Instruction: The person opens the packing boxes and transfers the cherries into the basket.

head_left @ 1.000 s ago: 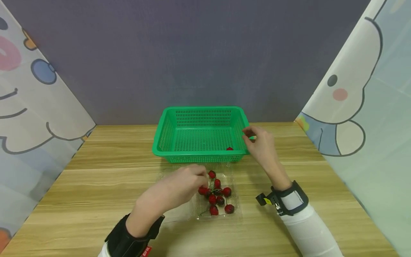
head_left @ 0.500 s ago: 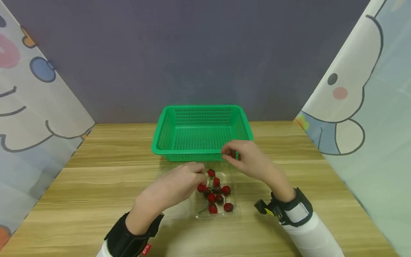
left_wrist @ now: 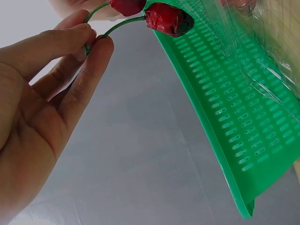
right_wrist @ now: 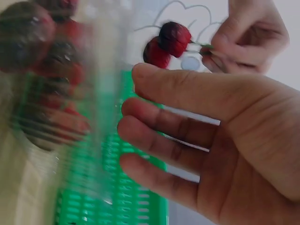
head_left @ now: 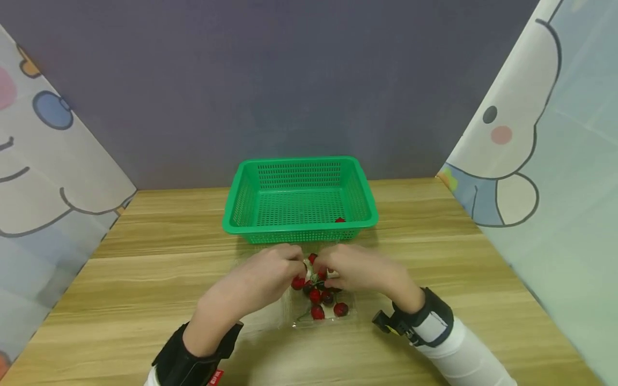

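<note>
My left hand (head_left: pixel 263 273) pinches the green stems of two dark red cherries (left_wrist: pixel 168 19) between thumb and fingertips. Both fruits dangle from their stems in the left wrist view. Just across from it, my right hand (head_left: pixel 362 268) hovers over the clear plastic box (head_left: pixel 309 323), its thumb and fingers apart and nothing between them in the right wrist view. Several more cherries (head_left: pixel 317 312) with stems lie in the box, some hidden behind the right hand. Behind the box stands a green slotted basket (head_left: pixel 299 233), and one cherry (head_left: pixel 340 220) shows inside at its front right.
The box's transparent lid (head_left: pixel 263 313) lies folded out to the left on the wooden table (head_left: pixel 159 279). A dark grey wall (head_left: pixel 309 80) rises behind the basket. Cartoon-printed panels (head_left: pixel 512 161) flank the table on both sides.
My right hand has moved from the basket's right rim, leftward and nearer, down over the plastic box beside my left hand. The left hand has stayed almost in place. The view has shifted slightly.
</note>
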The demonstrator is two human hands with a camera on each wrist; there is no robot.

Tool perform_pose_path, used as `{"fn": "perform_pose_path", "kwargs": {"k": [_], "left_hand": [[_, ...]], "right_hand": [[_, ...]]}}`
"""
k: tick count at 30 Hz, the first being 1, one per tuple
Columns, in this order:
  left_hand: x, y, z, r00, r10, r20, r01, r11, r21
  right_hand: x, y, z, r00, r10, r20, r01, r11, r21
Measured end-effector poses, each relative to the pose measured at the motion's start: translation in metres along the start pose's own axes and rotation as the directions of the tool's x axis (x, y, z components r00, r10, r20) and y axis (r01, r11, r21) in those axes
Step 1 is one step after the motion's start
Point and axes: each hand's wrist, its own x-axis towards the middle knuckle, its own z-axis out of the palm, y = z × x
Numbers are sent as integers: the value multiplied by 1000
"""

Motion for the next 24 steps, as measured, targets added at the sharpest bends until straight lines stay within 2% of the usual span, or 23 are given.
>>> {"fn": "perform_pose_path", "kwargs": {"k": [7, 12, 24], "left_hand": [[-2, -4, -3, 1000, -10, 2, 10, 1000, -10], [-2, -6, -6, 1000, -7, -25, 7, 1000, -11], [-1, -7, -4, 992, -66, -109, 66, 998, -4]], "right_hand": [[3, -3, 11, 999, 26, -25, -29, 993, -119], [4, -5, 14, 998, 61, -12, -62, 985, -161], [9, -3, 19, 994, 109, 19, -105, 985, -138]]}}
